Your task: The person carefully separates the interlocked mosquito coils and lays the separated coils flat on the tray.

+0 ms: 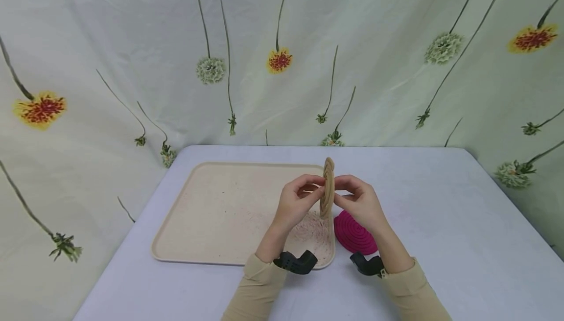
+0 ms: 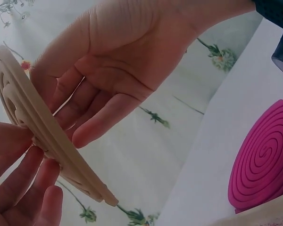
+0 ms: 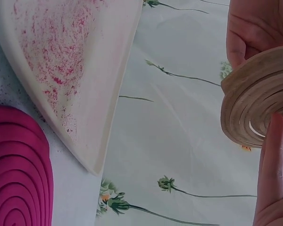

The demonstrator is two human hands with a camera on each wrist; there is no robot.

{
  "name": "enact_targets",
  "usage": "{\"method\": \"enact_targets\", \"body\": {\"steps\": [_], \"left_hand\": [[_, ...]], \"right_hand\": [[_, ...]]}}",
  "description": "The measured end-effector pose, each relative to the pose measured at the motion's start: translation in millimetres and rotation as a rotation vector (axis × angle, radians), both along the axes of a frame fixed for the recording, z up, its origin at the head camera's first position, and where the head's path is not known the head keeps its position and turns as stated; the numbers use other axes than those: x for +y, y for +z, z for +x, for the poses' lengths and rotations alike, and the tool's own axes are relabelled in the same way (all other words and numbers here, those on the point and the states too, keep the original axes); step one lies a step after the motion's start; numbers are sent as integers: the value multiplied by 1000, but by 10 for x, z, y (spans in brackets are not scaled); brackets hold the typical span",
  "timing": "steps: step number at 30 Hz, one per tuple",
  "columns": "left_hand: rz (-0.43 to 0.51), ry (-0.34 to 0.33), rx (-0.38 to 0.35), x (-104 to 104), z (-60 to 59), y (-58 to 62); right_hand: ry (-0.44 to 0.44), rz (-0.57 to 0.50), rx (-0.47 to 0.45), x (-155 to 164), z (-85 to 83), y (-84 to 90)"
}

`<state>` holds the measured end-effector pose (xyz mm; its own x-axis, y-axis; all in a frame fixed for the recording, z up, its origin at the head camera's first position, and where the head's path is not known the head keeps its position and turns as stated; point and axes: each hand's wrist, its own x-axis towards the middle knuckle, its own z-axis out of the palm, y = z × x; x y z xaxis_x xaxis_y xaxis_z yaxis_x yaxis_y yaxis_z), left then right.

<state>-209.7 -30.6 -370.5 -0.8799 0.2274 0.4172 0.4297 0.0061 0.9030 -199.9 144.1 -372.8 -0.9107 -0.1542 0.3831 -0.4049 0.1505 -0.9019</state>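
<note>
left hand [image 1: 298, 198]: grip pinches the beige spiral coil [image 1: 327, 187] from its left face | right hand [image 1: 359, 202]: fingertips grip the coil's right face | coil: held upright, edge-on, above the tray's [image 1: 207, 213] near right corner | pink spiral coil [image 1: 354, 233]: flat on the tabletop [image 1: 440, 223], just right of the tray | tray: dusted with pink crumbs
</note>
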Motion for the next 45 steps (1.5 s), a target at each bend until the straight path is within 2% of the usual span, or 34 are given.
{"method": "enact_targets", "body": {"steps": [3,10,15,21,28,38,45], "left_hand": [[-25,15,7,13,25,16],[-109,48,124,25,235,275],[-140,98,170,38,268,305],[-121,98,210,52,268,298],[-110,87,200,51,256,294],[-36,59,160,46,251,291],[-22,39,172,66,254,306]], "right_hand": [[-13,17,6,0,-7,-11],[-11,23,12,-4,-4,-22],[-12,41,20,-24,-7,-28],[-29,60,35,-18,-11,-21],[0,35,56,19,13,-3],[41,27,85,41,7,7],[73,3,112,56,6,9]]}}
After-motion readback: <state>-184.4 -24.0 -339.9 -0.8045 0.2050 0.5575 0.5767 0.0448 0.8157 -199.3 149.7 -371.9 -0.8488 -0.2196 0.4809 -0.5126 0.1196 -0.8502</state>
